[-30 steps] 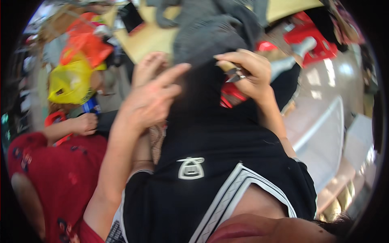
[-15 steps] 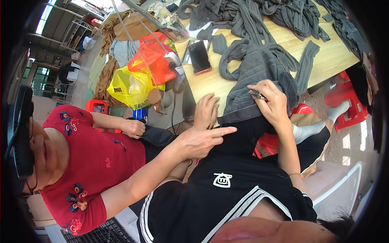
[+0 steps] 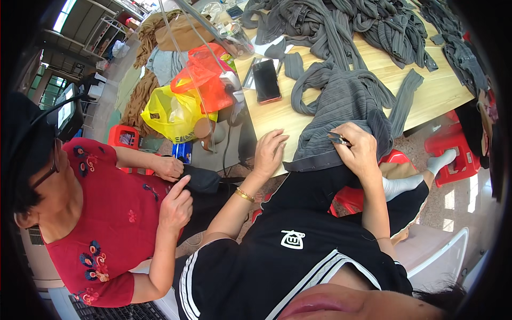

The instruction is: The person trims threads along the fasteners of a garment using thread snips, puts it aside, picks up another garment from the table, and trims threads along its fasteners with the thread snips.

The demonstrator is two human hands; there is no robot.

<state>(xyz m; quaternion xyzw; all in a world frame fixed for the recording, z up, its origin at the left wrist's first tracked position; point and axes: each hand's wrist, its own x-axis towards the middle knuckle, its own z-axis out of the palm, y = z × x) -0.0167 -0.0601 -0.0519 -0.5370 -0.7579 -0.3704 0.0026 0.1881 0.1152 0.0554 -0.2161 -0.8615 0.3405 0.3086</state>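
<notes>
A dark grey ribbed knit garment (image 3: 336,114) lies over the near table edge, its flat hem band (image 3: 312,163) hanging toward my lap. My right hand (image 3: 358,152) is closed around small dark thread snips (image 3: 339,139), with the blades showing beyond the fingers, above the garment. On the table's corner rests my left hand (image 3: 270,152), fingers stretched out, left of the hem and holding nothing. A gold bracelet (image 3: 245,194) circles that wrist.
At my left sits a person in a red embroidered top (image 3: 122,197), one finger pointing, beside a black cloth (image 3: 200,179). A phone (image 3: 265,80) and piled grey garments (image 3: 341,32) lie on the table. Yellow (image 3: 173,113) and red (image 3: 205,69) bags stand left; a red stool (image 3: 453,154) stands right.
The other person's pointing hand has drawn back left from over my lap, uncovering my left forearm, and their head has turned. My hands stay nearly in place, snips still held.
</notes>
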